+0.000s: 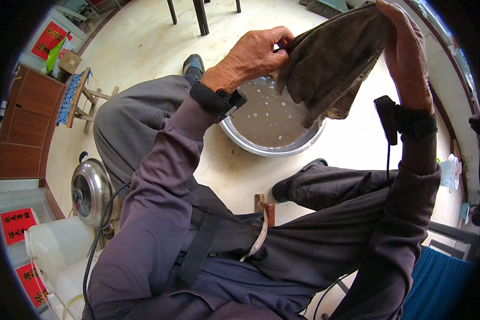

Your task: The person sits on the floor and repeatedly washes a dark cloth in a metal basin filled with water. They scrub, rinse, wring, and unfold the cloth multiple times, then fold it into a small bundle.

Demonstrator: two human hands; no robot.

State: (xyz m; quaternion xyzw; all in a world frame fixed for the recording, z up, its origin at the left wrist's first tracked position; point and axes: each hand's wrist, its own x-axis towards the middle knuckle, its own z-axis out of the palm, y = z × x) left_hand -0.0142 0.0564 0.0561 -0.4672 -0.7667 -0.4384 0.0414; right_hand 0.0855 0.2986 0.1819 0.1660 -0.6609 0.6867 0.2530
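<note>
A dark brown cloth (332, 56), wet-looking and frayed along one edge, is stretched between my two hands. My left hand (256, 52) pinches its left end between thumb and fingers. At the upper right, my right hand (408, 48) grips the other end, with part of its fingers hidden behind the fabric. Below the cloth, a round metal basin (264, 151) stands on the floor between my feet. Murky grey-brown water (260, 116) with floating bubbles fills much of it. The cloth's lower folds hang over the basin's right side and hide part of the rim.
A lidded steel pot (92, 194) and a whitish plastic container (60, 238) stand at my left. Farther left are a woven-seat stool (73, 98) and a brown cabinet (30, 124). Dark furniture legs (201, 18) rise at the top. A blue cloth (440, 280) hangs at lower right.
</note>
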